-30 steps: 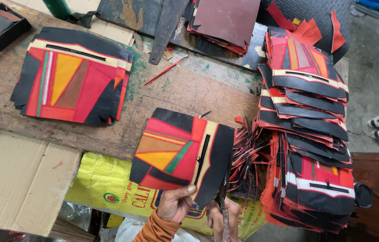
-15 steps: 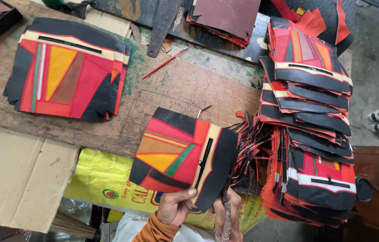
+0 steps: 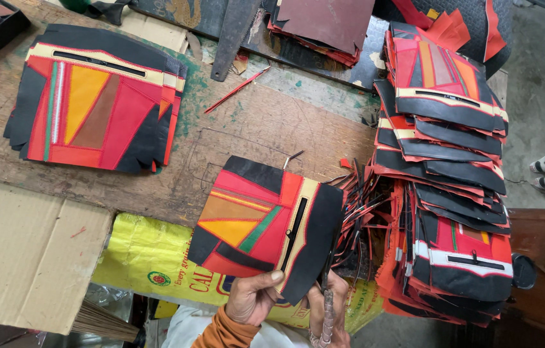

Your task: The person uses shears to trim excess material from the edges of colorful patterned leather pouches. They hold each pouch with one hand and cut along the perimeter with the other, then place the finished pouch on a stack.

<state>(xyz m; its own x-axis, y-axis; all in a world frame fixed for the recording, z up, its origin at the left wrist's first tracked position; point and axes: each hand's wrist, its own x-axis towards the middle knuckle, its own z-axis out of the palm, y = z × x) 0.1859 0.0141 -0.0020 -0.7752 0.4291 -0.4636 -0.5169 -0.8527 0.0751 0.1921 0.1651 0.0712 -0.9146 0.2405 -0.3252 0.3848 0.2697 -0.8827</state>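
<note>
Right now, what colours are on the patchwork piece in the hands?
Black, red, orange, brown, green and cream on the patchwork panel, head view.

My one head camera looks steeply down, close over the wooden workbench [image 3: 156, 161], hands at bottom edge.

Yellow printed sack [image 3: 156, 258] under the bench edge, flat brown cardboard [image 3: 24, 258] at left

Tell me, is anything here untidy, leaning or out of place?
Yes. The tall stack of patchwork pieces on the right is fanned and uneven, its edges sticking out. Thin black and red trimmings lie tangled beside it, near the piece the left hand holds.
</note>
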